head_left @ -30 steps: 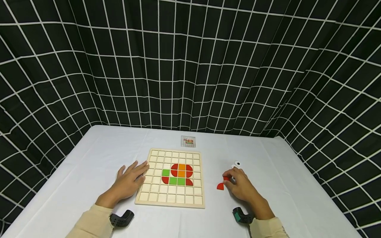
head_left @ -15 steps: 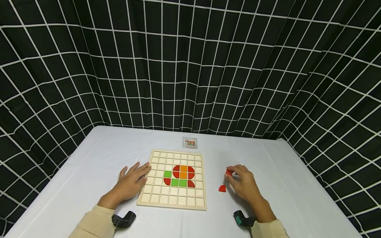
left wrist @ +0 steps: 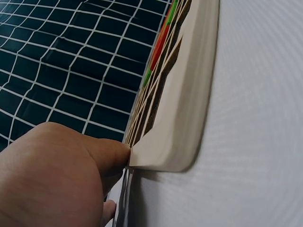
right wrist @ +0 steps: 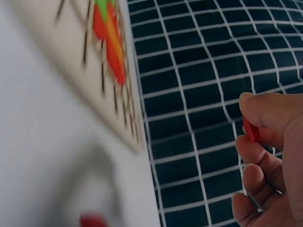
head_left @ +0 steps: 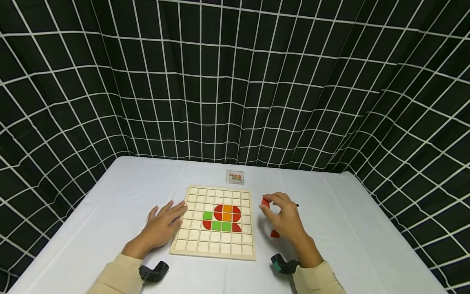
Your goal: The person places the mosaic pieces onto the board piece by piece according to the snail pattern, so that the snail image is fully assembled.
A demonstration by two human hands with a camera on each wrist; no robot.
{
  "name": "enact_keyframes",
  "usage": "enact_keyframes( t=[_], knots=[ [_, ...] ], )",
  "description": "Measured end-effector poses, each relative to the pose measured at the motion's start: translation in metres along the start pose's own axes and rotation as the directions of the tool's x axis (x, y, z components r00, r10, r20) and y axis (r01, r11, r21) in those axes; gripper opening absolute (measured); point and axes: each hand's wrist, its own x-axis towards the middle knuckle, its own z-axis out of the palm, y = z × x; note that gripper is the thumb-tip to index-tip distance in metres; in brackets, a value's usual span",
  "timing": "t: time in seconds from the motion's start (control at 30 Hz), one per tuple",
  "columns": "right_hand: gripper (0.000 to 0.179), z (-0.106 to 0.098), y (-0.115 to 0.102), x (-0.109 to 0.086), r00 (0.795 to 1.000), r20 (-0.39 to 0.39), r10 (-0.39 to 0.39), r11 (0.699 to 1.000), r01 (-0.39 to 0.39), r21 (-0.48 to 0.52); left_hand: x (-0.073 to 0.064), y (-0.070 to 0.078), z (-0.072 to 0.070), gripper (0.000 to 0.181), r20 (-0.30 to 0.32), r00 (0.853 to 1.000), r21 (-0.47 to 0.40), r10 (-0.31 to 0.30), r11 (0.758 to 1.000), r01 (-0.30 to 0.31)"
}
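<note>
A wooden grid board (head_left: 196,245) lies on the white table, with red, orange and green tiles set in its middle cells. My left hand (head_left: 162,224) rests at the board's left edge, fingers spread and fairly straight; in the left wrist view its thumb (left wrist: 111,153) touches the board's corner. Right of the board, my right hand (head_left: 285,216) is raised over the table and pinches a red tile (head_left: 265,202) between thumb and fingers. The right wrist view shows this red tile (right wrist: 251,130) edge-on. Below that hand a red quarter-round tile (head_left: 274,233) lies on the cloth.
A small pattern card (head_left: 235,177) lies behind the board. A small dark bit of a piece (head_left: 297,205) peeks out beyond the right hand, which hides the rest. Black curtains with white grid lines (head_left: 220,102) enclose the table's back and sides.
My right hand has lifted the red tile off the table and carried it left and away from me, toward the board. My left hand stays at the board's edge.
</note>
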Motion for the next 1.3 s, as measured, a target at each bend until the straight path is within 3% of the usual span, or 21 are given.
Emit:
enact_keyframes(
  t=[0.17, 0.43, 0.7, 0.9, 1.3],
  knots=[
    [0.027, 0.015, -0.015, 0.011, 0.999, -0.012, -0.049, 0.998, 0.049, 0.032, 0.000, -0.002, 0.002, 0.042, 0.002, 1.000, 0.001, -0.006, 1.000, 0.006],
    [0.026, 0.037, -0.036, 0.024, 0.999, 0.004, -0.039, 0.995, 0.039, 0.088, 0.000, 0.000, 0.001, 0.041, 0.008, 1.000, 0.004, -0.006, 1.000, 0.006],
    [0.025, 0.059, -0.053, 0.035, 0.997, 0.026, -0.077, 0.988, 0.073, 0.137, 0.001, 0.000, 0.001, 0.042, 0.012, 1.000, 0.007, -0.008, 1.000, 0.008],
    [0.025, 0.076, -0.064, 0.042, 0.996, 0.061, -0.066, 0.984, 0.055, 0.171, 0.000, -0.001, 0.001, 0.041, 0.002, 1.000, 0.007, 0.001, 1.000, -0.001],
    [0.026, 0.109, -0.073, 0.049, 0.993, 0.113, -0.020, 0.990, 0.004, 0.141, 0.001, -0.002, 0.000, 0.042, 0.019, 1.000, 0.008, -0.012, 1.000, 0.012]
  ],
)
